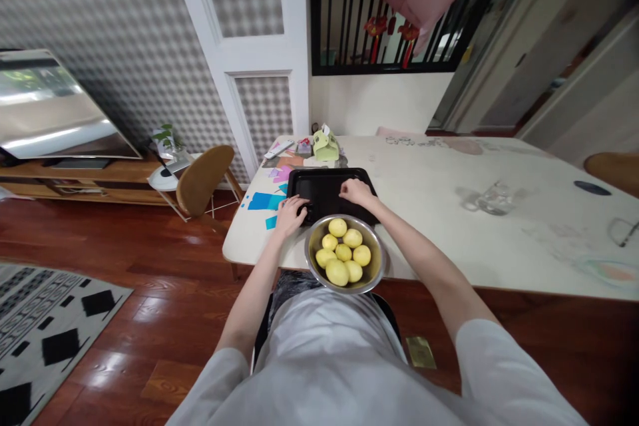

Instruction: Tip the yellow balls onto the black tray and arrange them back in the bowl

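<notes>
A black tray (324, 194) lies on the white table in front of me. My left hand (291, 215) rests at the tray's left edge, fingers stretched and slightly apart over the rim. Above the tray's right half is my right hand (357, 192), its fingers curled together; whether anything small is between them cannot be seen. Close to my body, at the table's front edge, a steel bowl (381, 258) holds several yellow lemons (343, 252). Part of the tray's front side is hidden behind the bowl.
Blue paper pieces (265, 202) lie left of the tray. Behind it stand a green tissue holder (325, 145) and a white remote (279, 149). A clear glass (495, 200) is on the right, with glasses (630, 233) farther off. A wooden chair (204, 181) stands left.
</notes>
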### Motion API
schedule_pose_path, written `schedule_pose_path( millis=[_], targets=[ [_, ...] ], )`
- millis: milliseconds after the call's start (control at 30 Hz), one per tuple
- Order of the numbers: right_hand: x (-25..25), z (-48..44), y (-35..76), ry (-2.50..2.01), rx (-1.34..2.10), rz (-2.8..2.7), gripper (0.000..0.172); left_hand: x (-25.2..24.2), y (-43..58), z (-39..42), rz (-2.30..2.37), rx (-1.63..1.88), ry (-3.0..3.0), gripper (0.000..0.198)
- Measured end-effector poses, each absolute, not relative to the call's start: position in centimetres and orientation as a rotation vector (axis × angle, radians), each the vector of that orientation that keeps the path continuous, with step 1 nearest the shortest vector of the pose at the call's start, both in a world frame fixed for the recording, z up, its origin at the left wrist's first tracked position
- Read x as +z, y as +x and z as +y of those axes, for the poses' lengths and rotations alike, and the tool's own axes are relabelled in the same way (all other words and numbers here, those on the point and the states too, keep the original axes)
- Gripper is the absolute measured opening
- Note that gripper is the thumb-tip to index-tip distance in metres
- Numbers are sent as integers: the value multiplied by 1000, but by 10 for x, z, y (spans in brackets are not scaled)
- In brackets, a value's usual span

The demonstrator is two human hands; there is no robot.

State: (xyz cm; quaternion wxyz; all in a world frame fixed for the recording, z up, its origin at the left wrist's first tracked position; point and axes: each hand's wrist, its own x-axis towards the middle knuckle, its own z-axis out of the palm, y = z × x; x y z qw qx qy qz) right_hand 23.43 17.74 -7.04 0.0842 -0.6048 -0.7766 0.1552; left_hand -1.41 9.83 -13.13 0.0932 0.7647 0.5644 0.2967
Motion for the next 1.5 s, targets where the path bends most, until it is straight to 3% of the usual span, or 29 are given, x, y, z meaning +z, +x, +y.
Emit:
schedule_pose_path(
  millis=[200,400,467,733,1100,1333,1500],
  targets=[
    [-84,165,264,-2019,511,-2354,33,-135,-13,101,1664,1142,2079,34],
    [-85,155,263,-1823,791,-2464,11,-136,-13,102,1656,1312,1997,40],
    [-84,155,260,-1681,854,-2507,13,-136,-12,101,1644,1344,1992,40],
    [-90,167,241,-1316,1176,-2551,29,-136,-10,97,1561,1375,2001,38],
    [-81,200,206,-1241,1517,-2456,25,-137,-15,102,1677,1450,1810,52],
    [-85,202,177,-1163,1552,-2324,37,-138,-16,103,1688,1421,1818,52],
    [-86,191,167,-1061,1503,-2286,35,-134,-14,101,1645,1389,1897,45]
  ],
)
